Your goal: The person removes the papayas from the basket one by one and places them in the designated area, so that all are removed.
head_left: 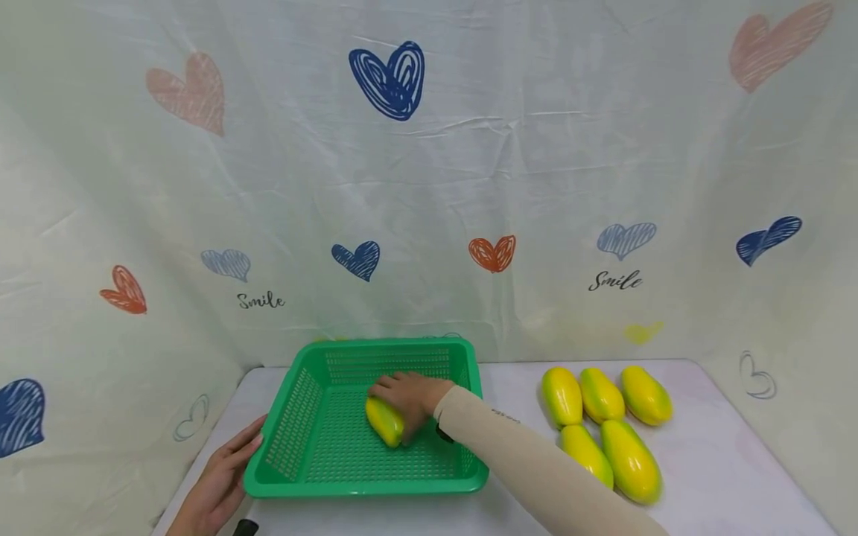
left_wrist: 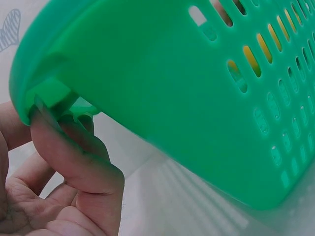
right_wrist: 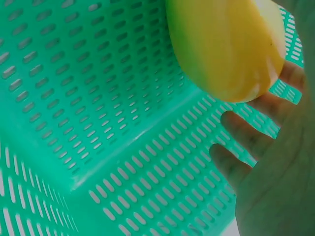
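Note:
A green plastic basket (head_left: 365, 488) with slotted walls stands on the table. My left hand (head_left: 217, 476) grips its left rim; in the left wrist view the fingers (left_wrist: 74, 152) curl at the rim's underside, below the solid corner of the basket (left_wrist: 133, 73). Inside the basket my right hand (head_left: 410, 402) holds a yellow-green mango (head_left: 384, 422) from above. Seen from the right wrist, the mango (right_wrist: 226, 49) is just over the slotted floor, with the fingertips (right_wrist: 236, 123) along its side. Whether it touches the floor I cannot tell.
Several more mangoes (head_left: 630, 461) lie in a loose group on the right of the white table (head_left: 717, 461). A pale curtain (head_left: 429, 186) printed with hearts hangs behind and at the sides. A small black object (head_left: 246, 527) shows near my left wrist.

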### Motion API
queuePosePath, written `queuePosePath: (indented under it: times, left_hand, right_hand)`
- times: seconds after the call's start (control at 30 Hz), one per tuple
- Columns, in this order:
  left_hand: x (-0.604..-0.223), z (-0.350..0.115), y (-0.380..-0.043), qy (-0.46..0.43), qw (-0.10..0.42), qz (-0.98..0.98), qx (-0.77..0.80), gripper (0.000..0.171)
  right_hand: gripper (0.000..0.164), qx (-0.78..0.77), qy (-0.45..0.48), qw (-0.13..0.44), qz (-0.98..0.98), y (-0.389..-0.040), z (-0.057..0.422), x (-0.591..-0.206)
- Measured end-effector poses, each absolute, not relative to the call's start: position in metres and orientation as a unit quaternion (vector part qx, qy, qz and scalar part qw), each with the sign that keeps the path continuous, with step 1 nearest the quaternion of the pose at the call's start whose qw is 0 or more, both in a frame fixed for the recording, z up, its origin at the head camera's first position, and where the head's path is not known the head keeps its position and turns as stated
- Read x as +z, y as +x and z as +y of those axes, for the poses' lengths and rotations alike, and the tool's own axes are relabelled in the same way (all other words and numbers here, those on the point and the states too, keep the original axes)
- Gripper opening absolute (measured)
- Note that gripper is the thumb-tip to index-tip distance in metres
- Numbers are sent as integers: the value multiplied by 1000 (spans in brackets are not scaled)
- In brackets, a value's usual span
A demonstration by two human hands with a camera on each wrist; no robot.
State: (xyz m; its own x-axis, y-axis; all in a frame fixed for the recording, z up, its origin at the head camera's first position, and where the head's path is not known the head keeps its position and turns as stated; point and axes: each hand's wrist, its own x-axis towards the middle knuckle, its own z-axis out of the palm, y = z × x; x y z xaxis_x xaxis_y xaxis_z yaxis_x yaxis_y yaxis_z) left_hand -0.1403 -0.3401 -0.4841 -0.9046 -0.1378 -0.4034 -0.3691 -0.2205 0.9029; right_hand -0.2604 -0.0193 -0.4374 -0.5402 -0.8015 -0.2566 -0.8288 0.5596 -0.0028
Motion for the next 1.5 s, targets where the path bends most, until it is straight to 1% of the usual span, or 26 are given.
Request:
queuePosePath:
  times: [0.23,0.47,0.83,0.93,1.1,1.17,1.23,1.3,1.5]
  left_hand:
    - [-483,-342,-140,-200,83,616,757,74]
    - [-484,-343,-139,-194,90,617,758,80]
    - [-485,-344,-139,-192,97,619,755,90]
    - [-485,-344,-139,-192,98,621,754,83]
    - [-486,-344,-138,-188,102,610,763,63]
    - [-487,-344,-138,-181,104,609,765,52]
    - [-487,-345,-137,-179,104,608,766,37]
    - [-488,-346,-136,-178,106,605,769,28]
    - [-486,-347,-136,-185,107,596,774,27]
  right_hand:
    - [95,46,-475,95,874,-261,-10,-426]
    - [93,24,-479,74,874,-264,4,-411]
    - [93,5,-483,25,875,-256,40,-386]
    - [92,0,-486,5,874,-255,52,-383]
    - [90,-24,-499,-33,866,-255,77,-377]
    - [90,-28,-497,-43,866,-254,87,-374]
    - [89,-29,-495,-53,867,-253,96,-372]
    - [89,-34,-493,-61,867,-252,106,-370]
    - [89,-63,-489,-87,865,-246,133,-368]
